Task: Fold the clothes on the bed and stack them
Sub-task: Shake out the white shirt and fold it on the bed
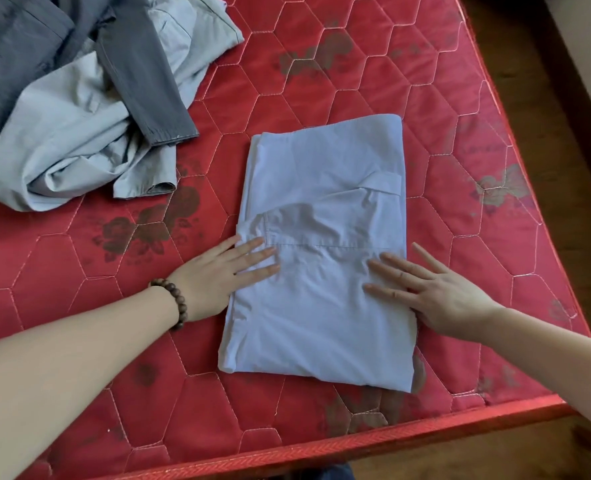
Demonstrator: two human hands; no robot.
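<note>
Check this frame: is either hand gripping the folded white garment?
No: the left hand and right hand both lie flat with straight fingers on the folded white garment, pressing it onto the red mattress.

A wooden floor [516, 455] borders the frame; something blue [335, 472], perhaps clothing, shows below.

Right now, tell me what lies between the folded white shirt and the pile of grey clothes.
In the head view, only bare red mattress lies between the folded white shirt and the pile of grey clothes.
</note>
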